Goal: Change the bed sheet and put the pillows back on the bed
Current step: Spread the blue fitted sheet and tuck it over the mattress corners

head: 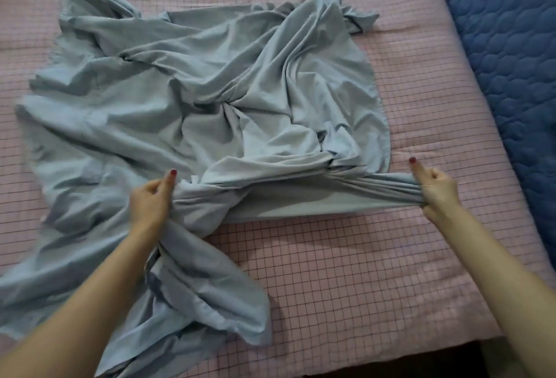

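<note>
Pink checked bed cover (pixel 346 272) under a crumpled light blue sheet (pixel 195 100), blue quilted cover (pixel 505 46) at right, left hand (pixel 150 203) and right hand (pixel 437 189) curled tight, gripping the sheet's near edge, stretched between them

The crumpled bed sheet (pixel 186 112) lies on the bed (pixel 346 272), spread over its middle and left, with a tail reaching the near edge. The left hand (pixel 150 203) grips the sheet's near bunch; the right hand (pixel 436 191), well to its right, holds a stretched edge between them. A quilted cover (pixel 511 46) lies along the bed's right side.
</note>
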